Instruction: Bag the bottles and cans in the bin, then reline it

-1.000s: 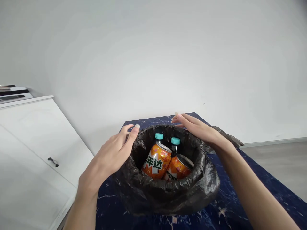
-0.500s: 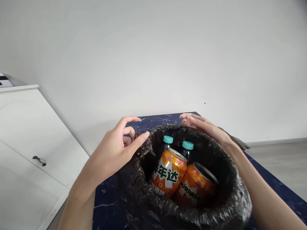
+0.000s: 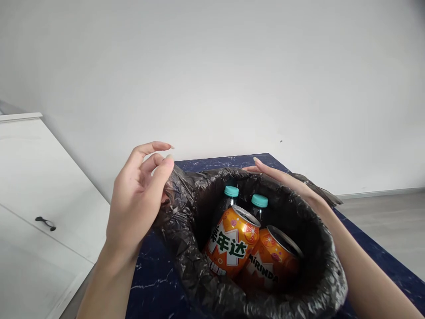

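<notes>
On the dark blue marble-patterned tabletop stands a black crinkled plastic bin bag, its mouth rolled down into a thick rim so the contents are exposed from above.

Left hand: thumb and fingers are pinched on a raised fold of the bag's rim at its left edge, lifting that section clear of the roll. The grip is closed on plastic film only; the index finger is extended above, not in contact.

Right hand: laid flat along the far right rim, fingers extended, palm against the plastic. No closure is evident; it appears to steady the bag rather than grasp it. This is a judgement, as the underside of the hand is hidden.

Contents: two orange drink cans, the nearer-left orange can with green and white lettering leaning against the orange can marked MIRINDA; both tilt with tops toward the right. Behind them stand two dark bottles, upright, showing a left teal screw cap and a right teal screw cap.

Adjacent: a white cabinet with a dark handle to the left, against a plain white wall.
</notes>
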A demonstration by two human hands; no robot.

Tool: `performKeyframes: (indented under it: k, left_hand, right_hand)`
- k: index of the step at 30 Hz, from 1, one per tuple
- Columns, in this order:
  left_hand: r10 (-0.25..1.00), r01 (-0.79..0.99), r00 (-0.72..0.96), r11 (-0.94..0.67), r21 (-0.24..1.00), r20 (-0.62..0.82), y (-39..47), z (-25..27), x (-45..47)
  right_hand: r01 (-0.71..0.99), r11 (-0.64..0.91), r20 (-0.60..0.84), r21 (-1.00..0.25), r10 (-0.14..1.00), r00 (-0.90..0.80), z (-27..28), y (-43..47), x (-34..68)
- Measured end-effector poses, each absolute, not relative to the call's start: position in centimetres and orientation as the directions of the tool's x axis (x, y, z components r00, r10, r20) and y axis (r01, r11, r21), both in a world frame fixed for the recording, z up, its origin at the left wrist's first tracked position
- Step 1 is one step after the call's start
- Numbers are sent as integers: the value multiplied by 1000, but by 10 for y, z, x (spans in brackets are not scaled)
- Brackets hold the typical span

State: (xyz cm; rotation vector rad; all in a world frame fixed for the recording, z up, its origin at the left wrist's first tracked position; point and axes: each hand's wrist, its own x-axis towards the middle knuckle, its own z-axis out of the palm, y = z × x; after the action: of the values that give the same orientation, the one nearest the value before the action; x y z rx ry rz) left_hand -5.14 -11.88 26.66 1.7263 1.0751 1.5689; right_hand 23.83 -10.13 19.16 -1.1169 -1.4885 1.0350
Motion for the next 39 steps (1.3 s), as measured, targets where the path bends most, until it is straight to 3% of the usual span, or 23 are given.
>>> performKeyframes:
  k: [2, 5, 13, 20, 27, 39]
  left_hand:
    - [853, 129, -26, -514, 848, 521, -121, 267, -49]
    - [852, 80, -57, -515, 853, 520, -126, 267, -46]
    - [808, 11, -238, -552, 834, 538, -131, 270, -39]
    - [807, -53, -307, -543, 838, 504, -131, 272, -38]
    - [826, -52, -261, -529, 847, 500, -129, 270, -41]
    - [872, -5, -171, -467, 884, 459, -130, 267, -40]
  right_hand:
    - [32, 159, 154, -987, 981, -118, 192, -99, 244]
    - [25, 240, 238, -970, 969, -63, 194, -98, 250]
    - [-133, 129, 133, -983, 991, -19, 199, -93, 251]
    - [-10, -14, -13, -1000, 990, -140, 199, -99, 243]
    - [-156, 128, 141, -979, 987, -79, 199, -98, 258]
    - [-120, 424, 394, -898, 894, 212, 242, -140, 256]
